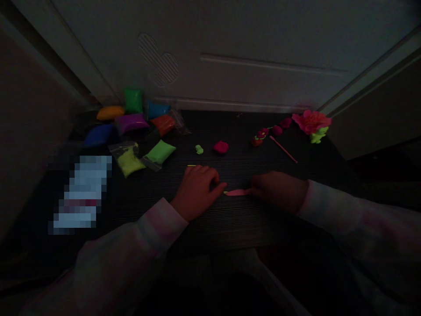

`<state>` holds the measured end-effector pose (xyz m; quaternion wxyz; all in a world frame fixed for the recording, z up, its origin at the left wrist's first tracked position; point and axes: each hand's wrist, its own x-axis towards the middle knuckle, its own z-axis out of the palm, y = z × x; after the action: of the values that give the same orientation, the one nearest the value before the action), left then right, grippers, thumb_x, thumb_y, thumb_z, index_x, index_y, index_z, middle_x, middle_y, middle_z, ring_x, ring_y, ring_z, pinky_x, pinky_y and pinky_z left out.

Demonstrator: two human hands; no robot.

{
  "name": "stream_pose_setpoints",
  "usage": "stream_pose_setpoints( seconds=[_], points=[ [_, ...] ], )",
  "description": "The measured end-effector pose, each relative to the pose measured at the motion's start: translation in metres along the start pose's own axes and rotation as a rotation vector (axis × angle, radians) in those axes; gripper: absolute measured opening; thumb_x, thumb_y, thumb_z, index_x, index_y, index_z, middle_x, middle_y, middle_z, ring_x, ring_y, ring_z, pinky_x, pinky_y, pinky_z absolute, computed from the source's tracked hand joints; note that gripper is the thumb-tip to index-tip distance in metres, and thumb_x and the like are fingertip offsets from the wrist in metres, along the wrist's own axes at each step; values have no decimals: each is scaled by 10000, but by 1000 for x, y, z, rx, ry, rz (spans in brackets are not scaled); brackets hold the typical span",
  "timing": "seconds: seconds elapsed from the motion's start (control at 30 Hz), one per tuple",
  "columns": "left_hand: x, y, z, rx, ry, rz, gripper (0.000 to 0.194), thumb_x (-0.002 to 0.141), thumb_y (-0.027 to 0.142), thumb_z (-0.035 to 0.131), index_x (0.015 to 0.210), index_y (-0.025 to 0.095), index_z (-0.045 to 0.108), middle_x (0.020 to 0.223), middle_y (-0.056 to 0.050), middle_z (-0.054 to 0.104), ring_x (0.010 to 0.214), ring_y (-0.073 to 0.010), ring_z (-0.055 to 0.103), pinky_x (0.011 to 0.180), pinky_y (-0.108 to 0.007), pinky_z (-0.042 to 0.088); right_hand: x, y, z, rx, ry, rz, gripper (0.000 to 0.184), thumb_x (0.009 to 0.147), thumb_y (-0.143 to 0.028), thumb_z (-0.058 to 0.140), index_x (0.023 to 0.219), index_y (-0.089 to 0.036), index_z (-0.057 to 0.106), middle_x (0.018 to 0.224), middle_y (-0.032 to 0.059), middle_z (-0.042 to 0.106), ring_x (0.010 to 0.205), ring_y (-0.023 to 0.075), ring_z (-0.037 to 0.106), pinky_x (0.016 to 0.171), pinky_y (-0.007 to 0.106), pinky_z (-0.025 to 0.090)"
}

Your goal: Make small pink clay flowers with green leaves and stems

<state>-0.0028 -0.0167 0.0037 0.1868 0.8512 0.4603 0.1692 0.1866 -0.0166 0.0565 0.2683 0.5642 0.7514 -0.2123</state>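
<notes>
My right hand (279, 188) is closed around a pink plastic clay knife (236, 192), its blade pointing left and lying low over the dark tabletop. At the blade's tip is a small yellow-green bit of clay (225, 192). Close to that bit rests my left hand (199, 191), fingers curled and thumb reaching toward the blade; what lies under the fingers is hidden. A thin yellow strip (193, 165) shows just behind its knuckles. Farther back sit a small light-green clay lump (199, 149) and a crimson clay piece (221, 147).
Bags of coloured clay, such as a green bag (160, 153) and a purple bag (132, 122), lie at left above a pixelated bright panel (80, 193). At right are a pink stick tool (283, 149), a small clay flower (262, 134), a large pink flower (312, 120) and a yellow-green figure (318, 134).
</notes>
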Motion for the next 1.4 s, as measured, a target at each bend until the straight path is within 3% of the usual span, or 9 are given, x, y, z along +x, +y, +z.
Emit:
stream_pose_setpoints(
  seconds=[0.47, 1.0, 1.2, 1.4],
  points=[
    [-2, 2, 0, 67, -14, 51, 198, 806, 366, 448, 773, 179, 503, 803, -27, 569, 804, -198, 481, 742, -362, 340, -21, 28, 28, 250, 185, -118, 308, 849, -430, 333, 788, -201, 530, 735, 22, 601, 646, 139, 564, 585, 252, 404],
    [-5, 6, 0, 132, -30, 70, 307, 749, 485, 490, 774, 179, 500, 816, -41, 546, 832, -223, 464, 757, -382, 336, 2, 13, 0, -12, 5, -52, 312, 823, -417, 369, 777, -179, 565, 750, 72, 636, 668, 195, 604, 555, 279, 393],
    [-5, 8, 0, 149, -32, 73, 305, 735, 480, 512, 787, 179, 497, 839, -47, 546, 850, -232, 460, 757, -386, 335, -5, 20, 14, 82, 151, -122, 304, 830, -434, 369, 738, -195, 532, 686, 30, 603, 593, 139, 564, 528, 245, 379],
    [-5, 7, 1, 146, -32, 71, 318, 738, 493, 499, 790, 178, 496, 836, -46, 544, 845, -230, 458, 751, -384, 337, -13, 25, 28, 160, 314, -223, 278, 846, -401, 370, 800, -177, 528, 783, 44, 582, 666, 137, 556, 602, 253, 409]
  ],
)
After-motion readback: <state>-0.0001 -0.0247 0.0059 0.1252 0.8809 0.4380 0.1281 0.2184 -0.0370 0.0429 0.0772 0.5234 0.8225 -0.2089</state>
